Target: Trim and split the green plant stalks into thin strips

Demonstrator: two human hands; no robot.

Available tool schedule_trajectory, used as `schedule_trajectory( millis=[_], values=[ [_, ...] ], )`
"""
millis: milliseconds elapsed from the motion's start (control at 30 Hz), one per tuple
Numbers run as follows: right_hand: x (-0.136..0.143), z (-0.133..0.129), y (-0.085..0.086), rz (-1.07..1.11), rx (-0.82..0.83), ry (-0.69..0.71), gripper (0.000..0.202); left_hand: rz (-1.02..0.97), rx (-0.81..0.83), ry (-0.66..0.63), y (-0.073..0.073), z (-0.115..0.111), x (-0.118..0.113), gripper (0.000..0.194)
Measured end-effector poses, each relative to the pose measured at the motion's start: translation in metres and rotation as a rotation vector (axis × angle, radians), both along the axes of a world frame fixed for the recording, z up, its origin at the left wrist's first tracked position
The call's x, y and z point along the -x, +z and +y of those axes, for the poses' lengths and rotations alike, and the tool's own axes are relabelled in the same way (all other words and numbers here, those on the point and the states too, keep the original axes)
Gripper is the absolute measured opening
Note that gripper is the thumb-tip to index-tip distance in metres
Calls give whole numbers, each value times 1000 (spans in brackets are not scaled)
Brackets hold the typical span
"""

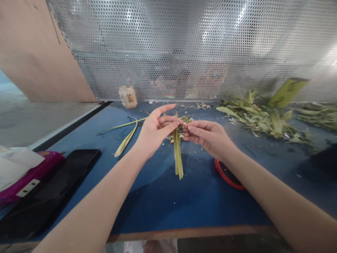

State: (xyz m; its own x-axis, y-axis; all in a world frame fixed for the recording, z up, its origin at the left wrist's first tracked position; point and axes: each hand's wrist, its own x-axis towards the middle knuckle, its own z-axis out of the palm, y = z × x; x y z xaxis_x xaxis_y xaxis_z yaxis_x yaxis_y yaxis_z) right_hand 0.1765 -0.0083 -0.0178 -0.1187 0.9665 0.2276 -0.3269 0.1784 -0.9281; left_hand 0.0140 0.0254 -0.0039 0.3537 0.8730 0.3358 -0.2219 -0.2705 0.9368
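Observation:
A folded, pale-green strip of leaf [178, 154], like corn husk, hangs down over the blue table. Its top is pinched between the thumb and fingers of my left hand [158, 128], whose index finger stretches out above. Close beside it on the right, my right hand [206, 135] has thumb and fingertips pressed together; whatever they hold is too small to make out. Small plant scraps [185, 121] lie in a loose heap behind the hands. To the left of my left hand lies a single leaf strip [126, 140] with a long thin end.
A red-rimmed round object [223, 173] sits under my right forearm. Leaves [263, 117] are piled at the back right, by a yellow-green card [288, 92]. On the left are a black phone-like slab [60, 186] and a purple tissue box [48, 163]. A wrapped roll [127, 97] stands before the perforated metal screen [147, 70].

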Motion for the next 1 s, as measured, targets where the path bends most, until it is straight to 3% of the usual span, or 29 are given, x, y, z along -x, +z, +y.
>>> schedule_trajectory(
  millis=[300,767,1000],
  values=[
    [8,-1,2,-12,20,-109,20,88,-81,-10,-1,0,0,48],
    [15,4,2,-10,-10,-76,18,231,-218,146,8,-8,-6,39],
    [19,6,3,-69,-12,-132,18,305,-190,236,11,-11,-4,33]
  ],
)
